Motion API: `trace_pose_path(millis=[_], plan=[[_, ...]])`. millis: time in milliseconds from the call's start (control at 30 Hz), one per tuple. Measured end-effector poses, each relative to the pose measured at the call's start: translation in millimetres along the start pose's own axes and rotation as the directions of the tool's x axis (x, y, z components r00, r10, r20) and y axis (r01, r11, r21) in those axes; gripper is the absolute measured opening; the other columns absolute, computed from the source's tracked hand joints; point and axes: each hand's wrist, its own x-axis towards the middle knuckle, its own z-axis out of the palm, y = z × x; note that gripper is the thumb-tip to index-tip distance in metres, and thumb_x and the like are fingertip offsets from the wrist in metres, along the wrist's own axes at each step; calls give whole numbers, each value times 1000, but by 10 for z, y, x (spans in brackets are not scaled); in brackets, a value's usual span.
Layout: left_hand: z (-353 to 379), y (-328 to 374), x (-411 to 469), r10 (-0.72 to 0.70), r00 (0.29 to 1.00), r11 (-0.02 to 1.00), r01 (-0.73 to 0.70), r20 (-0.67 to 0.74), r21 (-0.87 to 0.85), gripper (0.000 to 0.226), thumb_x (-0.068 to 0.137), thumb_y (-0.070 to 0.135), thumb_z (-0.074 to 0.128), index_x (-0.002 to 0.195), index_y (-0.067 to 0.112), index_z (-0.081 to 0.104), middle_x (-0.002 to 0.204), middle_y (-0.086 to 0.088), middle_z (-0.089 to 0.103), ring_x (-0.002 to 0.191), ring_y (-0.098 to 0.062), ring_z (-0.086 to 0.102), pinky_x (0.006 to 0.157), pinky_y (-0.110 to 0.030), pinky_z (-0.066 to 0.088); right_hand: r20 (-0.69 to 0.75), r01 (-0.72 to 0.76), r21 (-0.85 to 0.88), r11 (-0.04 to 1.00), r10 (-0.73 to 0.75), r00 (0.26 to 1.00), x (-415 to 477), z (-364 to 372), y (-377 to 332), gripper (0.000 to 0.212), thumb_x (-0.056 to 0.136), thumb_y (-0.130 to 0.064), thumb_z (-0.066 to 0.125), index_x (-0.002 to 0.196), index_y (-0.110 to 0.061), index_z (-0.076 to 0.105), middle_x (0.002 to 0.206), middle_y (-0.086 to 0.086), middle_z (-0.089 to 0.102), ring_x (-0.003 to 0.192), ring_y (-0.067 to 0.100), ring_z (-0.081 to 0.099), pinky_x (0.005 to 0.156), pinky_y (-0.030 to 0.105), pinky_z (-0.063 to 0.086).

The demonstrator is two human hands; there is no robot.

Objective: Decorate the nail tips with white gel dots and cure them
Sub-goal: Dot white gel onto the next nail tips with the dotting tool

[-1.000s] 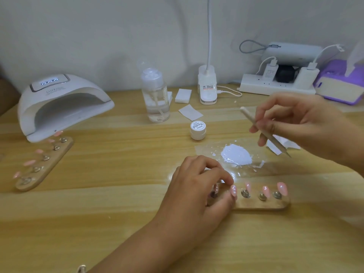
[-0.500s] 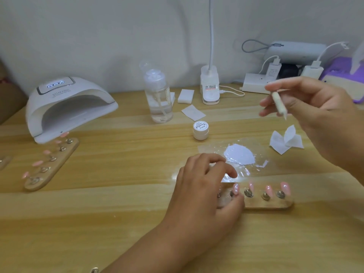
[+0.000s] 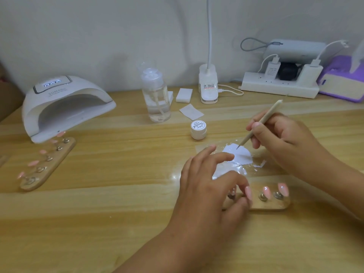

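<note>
Your nail tips [image 3: 283,189] are pink, set on a pale tan wooden holder [image 3: 275,206]. The gel patch [image 3: 242,157] beyond them is white, like the small jar [image 3: 198,131] and the curing lamp [image 3: 65,103] at far left. Your stick [image 3: 264,119] is beige. The table [image 3: 118,213] shows light and darker wood bands, and the far-right box [image 3: 342,83] is purple.

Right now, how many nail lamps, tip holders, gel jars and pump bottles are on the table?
Nail lamp: 1
Tip holders: 2
Gel jar: 1
Pump bottle: 1
Total: 5
A sliver at the left edge is unclear.
</note>
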Motion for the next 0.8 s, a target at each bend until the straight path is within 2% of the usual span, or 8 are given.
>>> trace_pose_path(millis=[100, 200, 400, 467, 600, 700, 800], plan=[[34, -28, -5, 38, 999, 999, -37, -35, 34, 3, 88, 28, 69, 91, 30, 70, 131, 14, 50, 143, -2, 19, 114, -26, 14, 40, 31, -44, 999, -29, 999, -15, 5, 9, 21, 99, -38, 51, 83, -29, 62, 72, -9, 66, 58, 3, 57, 51, 7, 37], [52, -27, 3, 67, 994, 997, -64, -87, 29, 2, 86, 26, 70, 87, 27, 71, 125, 10, 56, 138, -6, 32, 111, -28, 21, 68, 72, -82, 994, -67, 995, -23, 23, 13, 20, 95, -40, 48, 81, -32, 60, 72, -12, 64, 63, 4, 59, 54, 6, 37], [-8, 17, 29, 34, 970, 990, -67, -242, -127, 2, 83, 25, 67, 83, 23, 69, 114, 15, 64, 126, -3, 50, 104, -42, 39, 78, 120, -100, 988, -112, 991, -18, 15, 11, 18, 96, -37, 48, 82, -33, 59, 73, -15, 63, 66, 0, 60, 57, 4, 38], [-50, 3, 20, -33, 961, 977, -26, -273, -210, 2, 84, 24, 67, 83, 22, 68, 105, 16, 69, 117, -6, 58, 101, -38, 43, 85, 122, -88, 989, -115, 990, -29, 2, 12, 18, 97, -36, 48, 83, -32, 59, 73, -16, 64, 66, -2, 60, 57, 3, 38], [-155, -65, -8, -200, 942, 927, 92, -271, -364, 2, 83, 28, 70, 83, 29, 69, 94, 15, 73, 101, -9, 66, 85, -12, 43, 105, 119, -82, 990, -110, 988, -61, -28, 26, 19, 101, -30, 50, 84, -32, 59, 73, -18, 63, 69, -2, 60, 58, 3, 38], [-186, -125, -22, -233, 935, 912, 114, -267, -395, 2, 82, 27, 71, 83, 28, 70, 88, 11, 73, 87, -8, 66, 78, -12, 44, 105, 103, -85, 991, -94, 990, -61, -41, 44, 20, 103, -28, 50, 86, -31, 59, 73, -18, 63, 70, -2, 60, 58, 3, 39], [-189, -147, -33, -240, 936, 919, 134, -257, -370, 4, 81, 29, 73, 83, 32, 71, 89, 14, 73, 87, -4, 65, 77, -8, 42, 108, 88, -69, 994, -81, 991, -60, -43, 43, 18, 101, -33, 48, 88, -30, 60, 75, -16, 64, 71, 0, 61, 59, 5, 40]])
